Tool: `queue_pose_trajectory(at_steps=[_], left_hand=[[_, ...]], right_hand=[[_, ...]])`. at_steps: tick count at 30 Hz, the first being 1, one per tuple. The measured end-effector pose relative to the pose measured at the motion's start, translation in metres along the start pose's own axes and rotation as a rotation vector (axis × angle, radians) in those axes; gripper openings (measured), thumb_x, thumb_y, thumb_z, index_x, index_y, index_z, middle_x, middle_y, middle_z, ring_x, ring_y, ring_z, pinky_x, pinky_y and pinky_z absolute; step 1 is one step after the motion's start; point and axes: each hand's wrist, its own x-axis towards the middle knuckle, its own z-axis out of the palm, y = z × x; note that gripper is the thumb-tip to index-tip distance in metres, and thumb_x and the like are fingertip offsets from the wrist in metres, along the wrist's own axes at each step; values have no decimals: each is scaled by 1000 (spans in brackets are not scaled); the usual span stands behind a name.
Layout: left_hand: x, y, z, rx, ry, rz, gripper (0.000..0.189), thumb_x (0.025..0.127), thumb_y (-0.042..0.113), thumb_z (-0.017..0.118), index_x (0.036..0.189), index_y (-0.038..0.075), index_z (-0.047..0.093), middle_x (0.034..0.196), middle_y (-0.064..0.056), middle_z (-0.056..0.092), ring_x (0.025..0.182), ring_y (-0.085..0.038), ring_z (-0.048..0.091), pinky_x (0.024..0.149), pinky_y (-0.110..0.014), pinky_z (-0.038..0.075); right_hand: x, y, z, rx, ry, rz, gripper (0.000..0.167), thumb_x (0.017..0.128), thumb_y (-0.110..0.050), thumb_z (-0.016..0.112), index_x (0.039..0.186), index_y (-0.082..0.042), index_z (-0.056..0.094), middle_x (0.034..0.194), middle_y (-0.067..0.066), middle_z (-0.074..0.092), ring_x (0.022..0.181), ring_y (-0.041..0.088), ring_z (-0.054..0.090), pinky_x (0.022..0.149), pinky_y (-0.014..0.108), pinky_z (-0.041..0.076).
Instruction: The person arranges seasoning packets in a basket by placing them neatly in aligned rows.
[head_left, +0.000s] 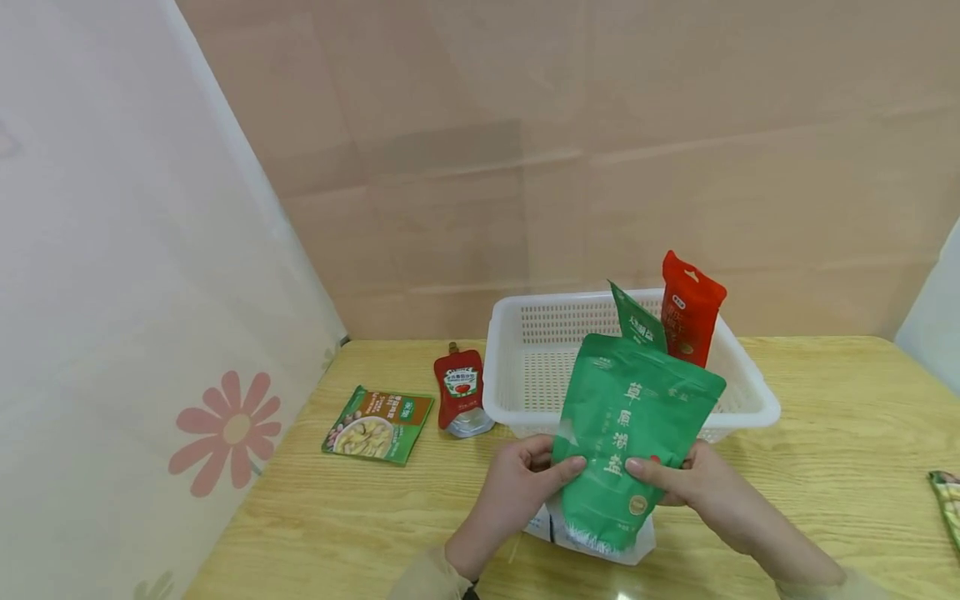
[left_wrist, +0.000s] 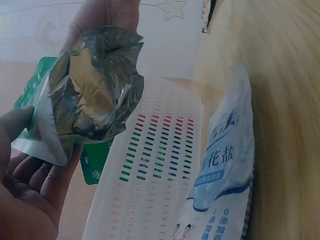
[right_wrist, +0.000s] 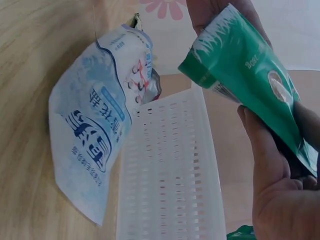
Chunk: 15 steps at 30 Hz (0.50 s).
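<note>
Between both hands a green stand-up pouch [head_left: 633, 442] with white lettering is held up in front of the basket. My left hand [head_left: 517, 487] pinches its left side, thumb on the front face. On the opposite side my right hand [head_left: 712, 492] grips it the same way. The left wrist view shows the pouch's crinkled silvery bottom [left_wrist: 100, 90]; its green front with a round badge [right_wrist: 277, 85] faces the right wrist camera. Below it, a white and blue salt bag [right_wrist: 90, 130] lies on the table, largely hidden by the pouch in the head view.
Behind the pouch stands a white perforated basket [head_left: 517, 312], with a red packet [head_left: 690, 308] and a green packet [head_left: 637, 321] upright inside. To its left lie a red ketchup pouch [head_left: 460, 387] and a soup packet [head_left: 378, 425]. Another packet [head_left: 948, 500] shows at the right edge.
</note>
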Motion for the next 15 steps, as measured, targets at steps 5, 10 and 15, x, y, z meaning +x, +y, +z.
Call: queue_pose_trajectory(at_steps=[5, 10, 15], left_hand=[[6, 0, 4, 132, -37, 43, 31, 91, 28, 64, 113, 6, 68, 102, -12, 74, 84, -6, 70, 70, -16, 54], [14, 2, 4, 456, -56, 199, 33, 98, 35, 52, 116, 11, 65, 97, -3, 74, 82, 1, 66, 70, -13, 51], [25, 5, -9, 971, 122, 577, 24, 99, 23, 49, 93, 11, 70, 78, 3, 73, 65, 1, 61, 56, -6, 41]], right_hand=[[-5, 4, -3, 4, 58, -4, 24, 100, -14, 49, 113, -33, 59, 103, -21, 70, 93, 3, 69, 79, 25, 56], [-9, 6, -8, -6, 112, -46, 29, 99, -11, 48, 109, -36, 60, 102, -20, 71, 91, 4, 70, 77, 26, 57], [-15, 4, -15, -22, 203, -15, 27, 99, -13, 49, 105, -36, 62, 99, -20, 72, 89, 6, 70, 76, 26, 57]])
